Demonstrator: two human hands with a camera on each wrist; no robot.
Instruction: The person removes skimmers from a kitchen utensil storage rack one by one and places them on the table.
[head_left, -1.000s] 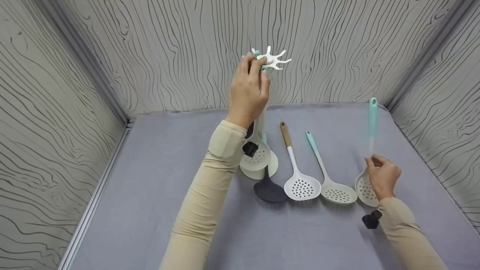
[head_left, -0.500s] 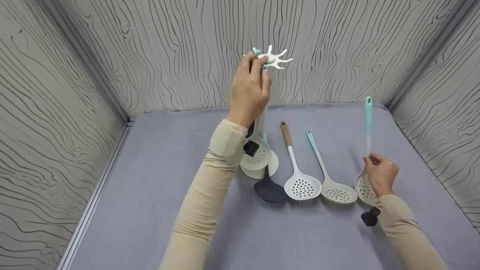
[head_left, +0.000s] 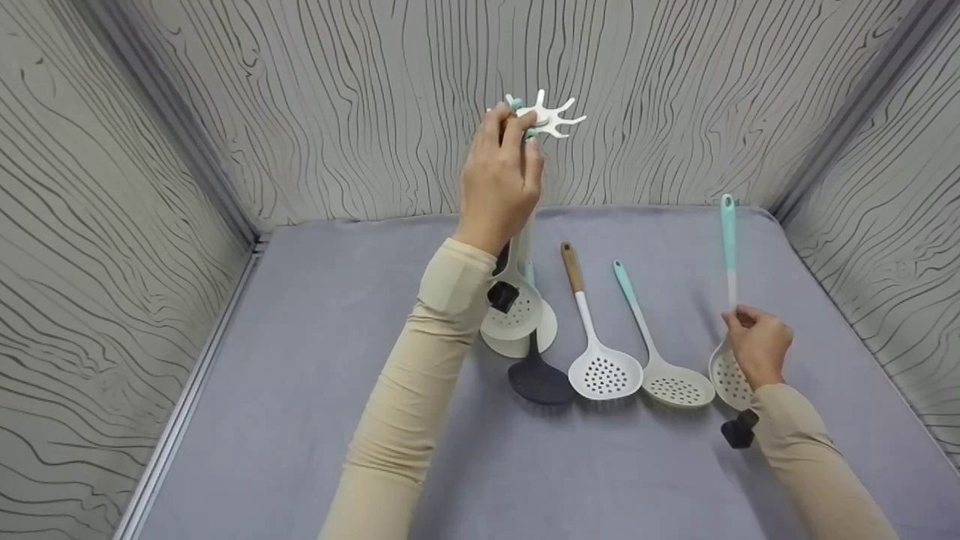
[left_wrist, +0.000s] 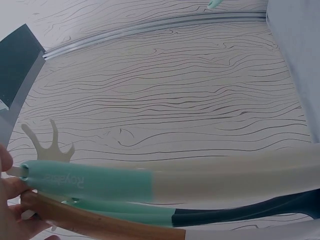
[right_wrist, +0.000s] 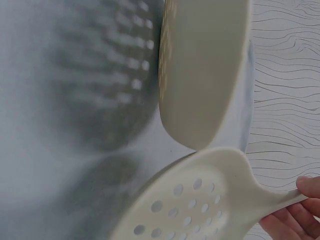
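In the head view my left hand (head_left: pixel 495 176) grips the top of an upright utensil stand, right at its white spoked hook ring (head_left: pixel 555 121). In the left wrist view its fingers are at the ends of a mint handle (left_wrist: pixel 90 181) and a wooden handle (left_wrist: pixel 100 220); a dark-shafted utensil (left_wrist: pixel 240 212) shows between them. My right hand (head_left: pixel 761 345) pinches the neck of a cream skimmer with a mint handle (head_left: pixel 729 232), whose handle points up and back. The skimmer's holed bowl (right_wrist: pixel 230 172) shows in the right wrist view, close to another skimmer's bowl (right_wrist: pixel 205 75).
A wooden-handled white skimmer (head_left: pixel 604 373), a mint-handled cream skimmer (head_left: pixel 675 386) and a dark ladle (head_left: pixel 536 381) stand in a row on the grey cloth (head_left: pixel 322 337). Beneath my left forearm are a holed bowl (head_left: pixel 517 319) and the stand's round base (head_left: pixel 549 330). Patterned walls (head_left: pixel 360 112) enclose the table.
My right hand has shifted slightly left and back, and the handle of the skimmer it pinches has swung to the left. My left hand has stayed almost still on the stand's top.
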